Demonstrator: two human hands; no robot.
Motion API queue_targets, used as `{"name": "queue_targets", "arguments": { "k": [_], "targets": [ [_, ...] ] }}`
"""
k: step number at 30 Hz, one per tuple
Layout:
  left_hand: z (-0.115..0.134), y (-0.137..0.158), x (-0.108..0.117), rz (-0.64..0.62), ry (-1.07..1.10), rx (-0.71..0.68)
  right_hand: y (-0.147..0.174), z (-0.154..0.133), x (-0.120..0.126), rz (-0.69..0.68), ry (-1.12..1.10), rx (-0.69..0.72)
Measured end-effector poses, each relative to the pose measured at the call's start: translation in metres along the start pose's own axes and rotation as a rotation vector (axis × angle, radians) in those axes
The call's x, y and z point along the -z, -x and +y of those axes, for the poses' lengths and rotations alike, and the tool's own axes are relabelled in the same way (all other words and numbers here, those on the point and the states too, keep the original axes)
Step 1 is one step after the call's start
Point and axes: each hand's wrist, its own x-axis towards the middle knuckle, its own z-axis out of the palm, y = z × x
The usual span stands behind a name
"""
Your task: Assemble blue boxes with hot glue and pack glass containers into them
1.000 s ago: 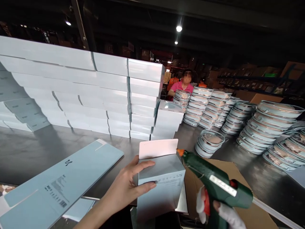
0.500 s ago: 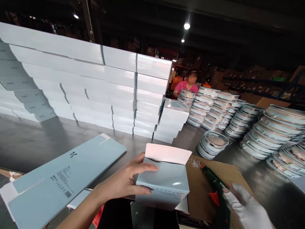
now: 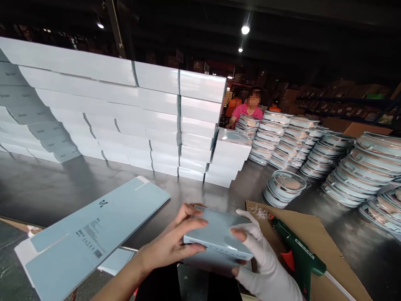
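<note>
A light blue carton [image 3: 219, 234] lies in front of me at the table's near edge, with its end flap folded down out of sight. My bare left hand [image 3: 178, 234] grips its left end, fingers over the top and thumb along the near side. Around the right end is my right hand [image 3: 263, 251], in a white glove with bare fingertips, thumb on top and other fingers at the sides. A green glue gun [image 3: 297, 248] with an orange trigger rests on a cardboard sheet [image 3: 340, 267] right of that hand. Flattened light blue cartons [image 3: 97, 234] lie to the left.
A wall of stacked white-and-blue boxes [image 3: 159, 108] spans the back of the metal table [image 3: 125, 171]. Stacks of round, wrapped light-blue items [image 3: 286, 188] stand at the right. Behind them is a person in a pink shirt [image 3: 247, 110].
My right hand has let go of the glue gun, now lying on the cardboard, and moved left onto the carton. The raised flap is down.
</note>
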Motion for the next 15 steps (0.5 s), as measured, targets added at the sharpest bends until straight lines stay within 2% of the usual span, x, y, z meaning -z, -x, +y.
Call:
{"name": "queue_targets", "arguments": {
  "k": [3,6,8,9,12,13,15],
  "targets": [
    [0.013,-0.009,0.011,-0.181,-0.069,0.079,-0.017,-0.010,0.001,-0.016,0.213,0.143],
    [0.019,-0.014,0.014,-0.215,-0.049,0.145,-0.019,-0.012,0.003,-0.036,0.271,0.212],
    [0.017,-0.013,0.014,-0.125,0.028,0.165,-0.009,-0.006,0.002,-0.015,0.281,0.153],
    [0.015,-0.010,0.013,-0.051,0.070,0.176,-0.002,-0.001,-0.001,0.042,0.267,0.069],
    [0.005,0.002,0.008,0.240,0.141,0.223,0.023,0.014,-0.018,0.329,0.082,-0.185],
    [0.002,0.005,0.004,0.331,0.150,0.242,0.030,0.017,-0.026,0.386,0.008,-0.244],
    [-0.002,0.010,-0.009,0.461,0.181,0.269,0.039,0.016,-0.038,0.384,-0.060,-0.312]
  ]
}}
